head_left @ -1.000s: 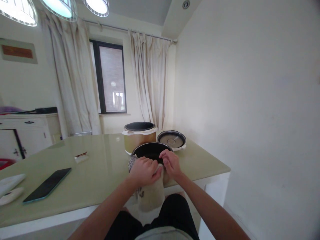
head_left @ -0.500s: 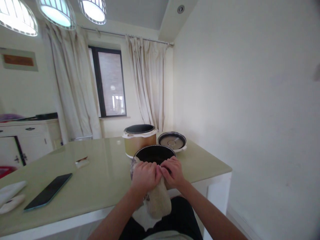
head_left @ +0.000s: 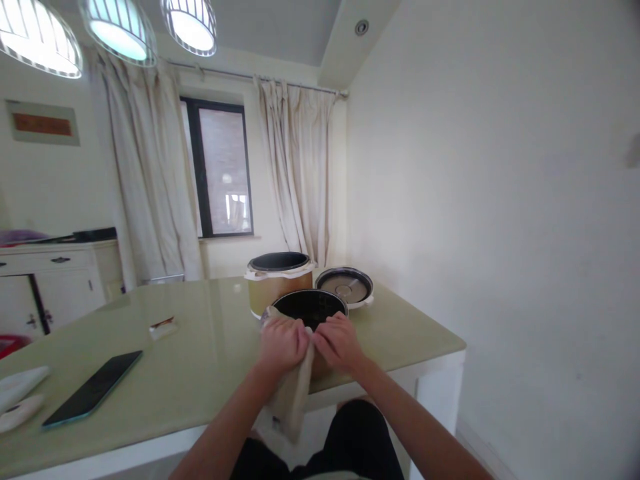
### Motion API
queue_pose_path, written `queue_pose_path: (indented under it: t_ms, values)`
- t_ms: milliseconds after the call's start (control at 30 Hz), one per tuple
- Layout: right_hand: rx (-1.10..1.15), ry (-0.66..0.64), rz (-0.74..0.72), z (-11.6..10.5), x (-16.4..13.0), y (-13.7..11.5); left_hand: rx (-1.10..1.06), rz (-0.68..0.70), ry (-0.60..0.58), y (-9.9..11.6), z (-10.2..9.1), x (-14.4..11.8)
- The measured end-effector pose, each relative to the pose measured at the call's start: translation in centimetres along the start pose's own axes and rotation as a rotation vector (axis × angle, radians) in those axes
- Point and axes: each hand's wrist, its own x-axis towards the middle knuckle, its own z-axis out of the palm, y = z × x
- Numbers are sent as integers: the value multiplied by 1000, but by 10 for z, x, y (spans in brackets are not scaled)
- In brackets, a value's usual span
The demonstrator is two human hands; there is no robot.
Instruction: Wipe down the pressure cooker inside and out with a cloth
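Note:
A dark inner pot (head_left: 310,303) of a cooker stands at the near edge of the table, its black inside facing up. My left hand (head_left: 284,343) is closed on a pale cloth (head_left: 291,403) at the pot's near rim; the cloth hangs down past the table edge. My right hand (head_left: 340,341) has its fingers curled over the rim just to the right, the thumb close to the cloth. Behind the pot is the cooker body (head_left: 273,293), white-rimmed with a gold side. The round cooker lid (head_left: 345,287) lies upturned beside it.
On the left of the pale green table (head_left: 210,360) lie a phone (head_left: 95,387), white objects (head_left: 23,393) at the edge and a small packet (head_left: 163,328). A plain wall (head_left: 500,233) stands to the right; curtains (head_left: 305,167) and a window are beyond.
The hanging end of the cloth has swung left and narrowed. Both hands have shifted slightly left at the rim, and the pot's rim shows a little differently.

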Motion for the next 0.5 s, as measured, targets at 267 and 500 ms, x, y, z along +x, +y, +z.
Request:
queue_pose_path:
  t_ms: [267, 500]
  values:
    - [216, 53, -5, -7, -2, 15, -95, 248, -18, -14, -15, -5]
    - [249, 111, 57, -9, 2, 30, -271, 192, 99, -54, -9, -7]
